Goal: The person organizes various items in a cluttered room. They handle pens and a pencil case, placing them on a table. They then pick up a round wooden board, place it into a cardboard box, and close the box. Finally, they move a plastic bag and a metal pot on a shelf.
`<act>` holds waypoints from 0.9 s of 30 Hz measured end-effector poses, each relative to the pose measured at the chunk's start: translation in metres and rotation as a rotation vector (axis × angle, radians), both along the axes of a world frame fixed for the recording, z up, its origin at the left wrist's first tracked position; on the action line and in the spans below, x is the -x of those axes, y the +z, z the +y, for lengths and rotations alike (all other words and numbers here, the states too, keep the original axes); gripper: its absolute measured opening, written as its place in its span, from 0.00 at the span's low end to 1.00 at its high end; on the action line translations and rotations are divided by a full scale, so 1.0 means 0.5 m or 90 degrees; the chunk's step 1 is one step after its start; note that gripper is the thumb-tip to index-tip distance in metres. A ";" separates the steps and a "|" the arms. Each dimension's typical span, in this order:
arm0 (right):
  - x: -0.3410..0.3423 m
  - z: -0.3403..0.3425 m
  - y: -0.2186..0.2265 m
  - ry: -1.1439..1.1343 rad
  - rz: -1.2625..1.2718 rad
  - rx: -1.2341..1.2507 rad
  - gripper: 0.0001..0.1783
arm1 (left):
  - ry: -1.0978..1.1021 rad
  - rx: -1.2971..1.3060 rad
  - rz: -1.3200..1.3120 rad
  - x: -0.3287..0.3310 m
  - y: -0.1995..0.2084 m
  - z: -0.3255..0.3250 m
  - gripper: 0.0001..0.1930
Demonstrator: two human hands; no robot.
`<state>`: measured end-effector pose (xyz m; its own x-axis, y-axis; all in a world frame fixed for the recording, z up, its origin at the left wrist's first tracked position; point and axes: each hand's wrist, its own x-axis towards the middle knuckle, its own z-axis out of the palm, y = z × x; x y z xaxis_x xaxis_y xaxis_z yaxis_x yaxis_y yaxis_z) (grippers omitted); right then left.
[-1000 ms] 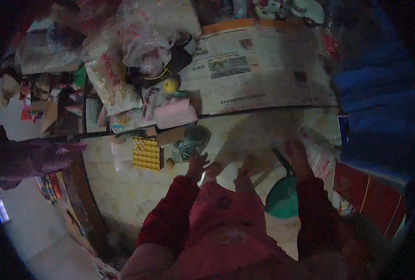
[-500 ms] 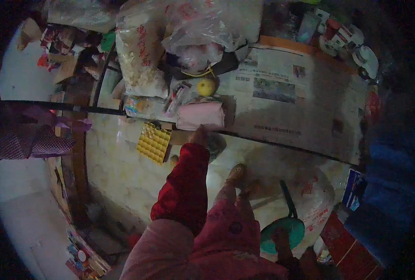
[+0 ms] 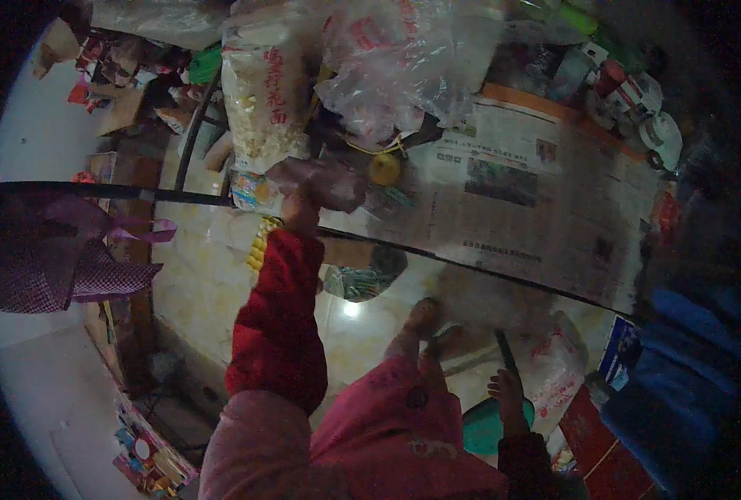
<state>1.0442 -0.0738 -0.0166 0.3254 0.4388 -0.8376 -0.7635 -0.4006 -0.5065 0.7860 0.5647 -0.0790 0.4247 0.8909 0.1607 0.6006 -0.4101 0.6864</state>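
Observation:
My left hand (image 3: pixel 302 212), reaching out in a red sleeve, grips a pale pink pouch (image 3: pixel 341 187) over the table's near edge. The pouch looks tilted and blurred. Beside it on the table sit a round yellow fruit (image 3: pixel 384 170) and a small colourful packet (image 3: pixel 252 190). A tall clear bag of pale pieces (image 3: pixel 262 108) stands just behind. Low at the right, my right hand (image 3: pixel 510 398) hangs with its fingers apart, above a green round object (image 3: pixel 483 425) and near a dark stick-like handle (image 3: pixel 505 350).
Newspaper (image 3: pixel 520 200) covers the table's right part. Clear plastic bags (image 3: pixel 395 67) crowd the back. A yellow egg tray (image 3: pixel 262 242) and a plastic-wrapped bundle (image 3: pixel 366 275) are below the edge. Purple checked cloth (image 3: pixel 54 258) hangs left; blue fabric (image 3: pixel 687 350) lies right.
My left hand has moved left with the pink pouch, which has turned and lifted from its place. My right hand has risen into clearer view, with its fingers spread.

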 end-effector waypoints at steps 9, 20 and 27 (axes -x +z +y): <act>0.041 -0.092 -0.044 -0.037 0.014 -0.023 0.18 | 0.222 0.626 -0.577 -0.110 0.130 -0.009 0.23; 0.080 -0.131 -0.068 0.062 -0.211 0.033 0.18 | -0.155 0.510 -0.268 -0.162 0.411 -0.269 0.25; 0.205 -0.287 -0.167 0.680 -0.733 0.406 0.17 | -0.162 0.558 -0.177 -0.204 0.495 -0.458 0.20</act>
<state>0.9419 -0.2172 -0.1003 0.6513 0.5598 -0.5122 0.5845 -0.8006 -0.1319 0.8879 0.3357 0.1684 0.6695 0.6282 -0.3963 0.3332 0.2228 0.9162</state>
